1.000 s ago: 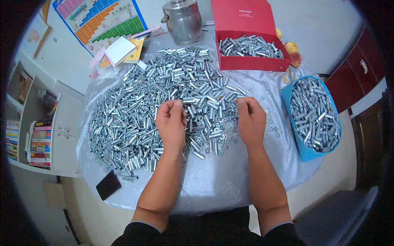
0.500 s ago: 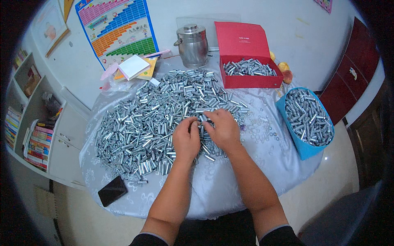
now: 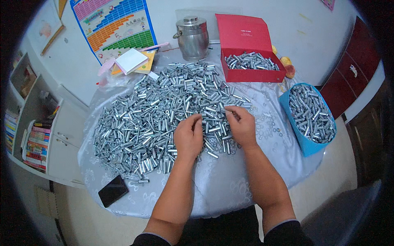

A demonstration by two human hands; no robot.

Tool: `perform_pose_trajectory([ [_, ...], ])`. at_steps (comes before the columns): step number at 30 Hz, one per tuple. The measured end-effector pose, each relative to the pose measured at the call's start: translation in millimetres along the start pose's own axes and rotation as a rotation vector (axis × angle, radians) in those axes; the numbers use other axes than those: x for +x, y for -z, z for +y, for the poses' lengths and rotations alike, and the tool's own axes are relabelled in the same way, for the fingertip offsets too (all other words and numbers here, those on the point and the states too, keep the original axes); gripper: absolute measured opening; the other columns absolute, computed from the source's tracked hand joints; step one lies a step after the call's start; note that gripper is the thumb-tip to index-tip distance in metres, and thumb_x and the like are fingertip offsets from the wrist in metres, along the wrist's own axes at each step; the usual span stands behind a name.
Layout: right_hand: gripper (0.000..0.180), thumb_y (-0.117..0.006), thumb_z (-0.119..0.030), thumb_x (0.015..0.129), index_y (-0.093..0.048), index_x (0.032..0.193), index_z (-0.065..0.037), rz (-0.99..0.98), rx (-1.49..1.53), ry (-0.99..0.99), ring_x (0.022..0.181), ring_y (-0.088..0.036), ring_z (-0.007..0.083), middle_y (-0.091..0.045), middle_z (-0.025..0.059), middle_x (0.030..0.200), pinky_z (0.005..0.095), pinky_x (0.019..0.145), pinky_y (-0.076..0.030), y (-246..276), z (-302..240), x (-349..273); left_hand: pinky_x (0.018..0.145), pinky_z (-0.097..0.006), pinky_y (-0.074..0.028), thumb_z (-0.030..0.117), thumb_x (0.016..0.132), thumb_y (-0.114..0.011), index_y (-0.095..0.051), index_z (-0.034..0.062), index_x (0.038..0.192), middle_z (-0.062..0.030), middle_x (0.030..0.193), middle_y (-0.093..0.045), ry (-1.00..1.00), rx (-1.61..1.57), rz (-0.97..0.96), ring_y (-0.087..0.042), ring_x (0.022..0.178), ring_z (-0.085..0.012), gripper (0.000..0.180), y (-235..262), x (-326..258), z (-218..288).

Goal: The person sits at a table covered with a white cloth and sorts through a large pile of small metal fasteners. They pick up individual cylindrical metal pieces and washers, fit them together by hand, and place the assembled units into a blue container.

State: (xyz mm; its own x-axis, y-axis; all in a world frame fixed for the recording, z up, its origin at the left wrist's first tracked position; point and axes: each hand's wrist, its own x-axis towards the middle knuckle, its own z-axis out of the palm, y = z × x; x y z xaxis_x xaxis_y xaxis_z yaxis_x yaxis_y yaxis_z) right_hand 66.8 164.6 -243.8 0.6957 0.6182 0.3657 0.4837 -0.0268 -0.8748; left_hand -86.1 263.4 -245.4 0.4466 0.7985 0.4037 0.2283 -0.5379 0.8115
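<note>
On the left hand (image 3: 188, 137), thumb and fingers (image 3: 194, 120) curl close together; whether they grip a piece, I cannot tell. The right hand's (image 3: 243, 128) fingers bend inward too, their hold equally unclear. Both hands are at the right part of the heap of metal tubes (image 3: 137, 127) on the tabletop (image 3: 217, 184). Smooth tubes probably want a light fingertip pinch, taken from the loose edge. Beyond stand a red box (image 3: 254, 76) and a blue bin (image 3: 308, 148), both holding metal pieces.

Desk (image 3: 217, 184) clearance
A passage runs between the metal-tube pile (image 3: 143, 123) and blue bin (image 3: 312, 149); the red box (image 3: 254, 76) obstructs the rear.
</note>
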Motion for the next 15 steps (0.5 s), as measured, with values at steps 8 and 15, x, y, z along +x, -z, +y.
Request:
perform_pose_trajectory([
  [8, 0.018, -0.059, -0.008, 0.092, -0.064, 0.107, 0.001, -0.367, 0.385, -0.103, 0.083, -0.062, 0.0096, -0.067, 0.0053, 0.091, 0.0239, 0.076, -0.049, 7.3, -9.1, -9.3, 0.076, -0.028, -0.05, 0.01, 0.083, -0.068, -0.068, 0.0071, 0.116, -0.012, 0.096, -0.07, -0.18, -0.157, -0.245, -0.065, 0.084, -0.0188, 0.033, 1.7, -1.0, 16.4],
  [15, 0.018, -0.069, -0.015, 0.085, -0.066, 0.098, -0.003, -0.433, 0.102, -0.126, 0.076, -0.063, 0.0133, -0.067, 0.0076, 0.086, 0.0275, 0.069, -0.049, 16.9, -17.3, -9.1, 0.07, -0.032, -0.051, 0.012, 0.081, -0.069, -0.071, 0.0059, 0.104, -0.0131, 0.085, -0.068, -0.042, -0.176, -0.144, -0.065, 0.076, -0.0239, 0.024, -3.5, -3.0, 8.2],
])
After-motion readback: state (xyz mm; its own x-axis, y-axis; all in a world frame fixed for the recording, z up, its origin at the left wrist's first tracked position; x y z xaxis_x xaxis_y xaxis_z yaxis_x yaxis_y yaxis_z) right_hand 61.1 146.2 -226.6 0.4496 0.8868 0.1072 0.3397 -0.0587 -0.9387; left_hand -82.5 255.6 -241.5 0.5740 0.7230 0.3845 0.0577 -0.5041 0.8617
